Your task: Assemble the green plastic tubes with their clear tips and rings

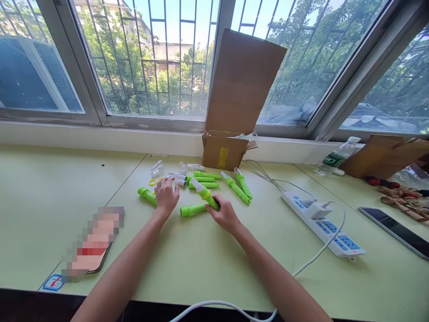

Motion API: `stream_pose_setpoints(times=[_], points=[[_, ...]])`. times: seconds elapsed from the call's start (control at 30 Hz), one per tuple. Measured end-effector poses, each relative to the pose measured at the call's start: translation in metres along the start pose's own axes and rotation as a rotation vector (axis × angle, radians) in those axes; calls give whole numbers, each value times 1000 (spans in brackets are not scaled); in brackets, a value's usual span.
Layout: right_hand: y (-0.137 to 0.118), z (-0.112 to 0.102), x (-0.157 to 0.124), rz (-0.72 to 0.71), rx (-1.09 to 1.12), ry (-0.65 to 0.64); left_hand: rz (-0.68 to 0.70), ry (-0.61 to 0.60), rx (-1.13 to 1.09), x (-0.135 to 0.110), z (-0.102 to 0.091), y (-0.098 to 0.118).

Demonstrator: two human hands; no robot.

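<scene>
Right hand (226,215) grasps a clear-tipped green tube (205,192) on the near side of the cardboard box (213,152). Left hand (166,196), near-left of that box, partly covers a loose green tube (146,195); its grip cannot be determined.

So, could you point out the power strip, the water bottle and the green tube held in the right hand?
Power strip (323,226): head view, on its socketed top face.
Water bottle (334,159): head view, on its label.
Held green tube (207,196): head view, on its green body.
</scene>
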State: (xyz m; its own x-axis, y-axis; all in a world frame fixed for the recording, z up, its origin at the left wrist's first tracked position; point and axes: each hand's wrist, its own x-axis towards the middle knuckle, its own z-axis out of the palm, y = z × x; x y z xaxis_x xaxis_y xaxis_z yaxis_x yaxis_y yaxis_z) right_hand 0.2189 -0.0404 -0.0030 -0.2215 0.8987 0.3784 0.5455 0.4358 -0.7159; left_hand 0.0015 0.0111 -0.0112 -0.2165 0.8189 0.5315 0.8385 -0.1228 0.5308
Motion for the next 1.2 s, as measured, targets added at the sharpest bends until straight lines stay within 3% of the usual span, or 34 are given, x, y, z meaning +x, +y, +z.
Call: stream_pose_setpoints(times=[0.17,0.27,0.47,0.67,0.83,1.0,1.2], points=[[-1,-1,0,-1,-7,-18,-22,-109,368,-3,3,-8],[-1,-1,0,2,-9,-13,-21,-152,413,-3,0,-5],[0,-2,0,3,-24,2,-3,-79,445,-1,-3,-4],[-1,-2,0,0,-39,-5,23,-173,373,-2,0,-11],[0,-2,0,1,-40,-10,124,-51,309,-1,-5,-1],[2,-2,-1,3,-51,-12,198,31,109,-2,-11,11],[5,-2,0,11,-94,-26,51,79,-168,-4,-16,17]])
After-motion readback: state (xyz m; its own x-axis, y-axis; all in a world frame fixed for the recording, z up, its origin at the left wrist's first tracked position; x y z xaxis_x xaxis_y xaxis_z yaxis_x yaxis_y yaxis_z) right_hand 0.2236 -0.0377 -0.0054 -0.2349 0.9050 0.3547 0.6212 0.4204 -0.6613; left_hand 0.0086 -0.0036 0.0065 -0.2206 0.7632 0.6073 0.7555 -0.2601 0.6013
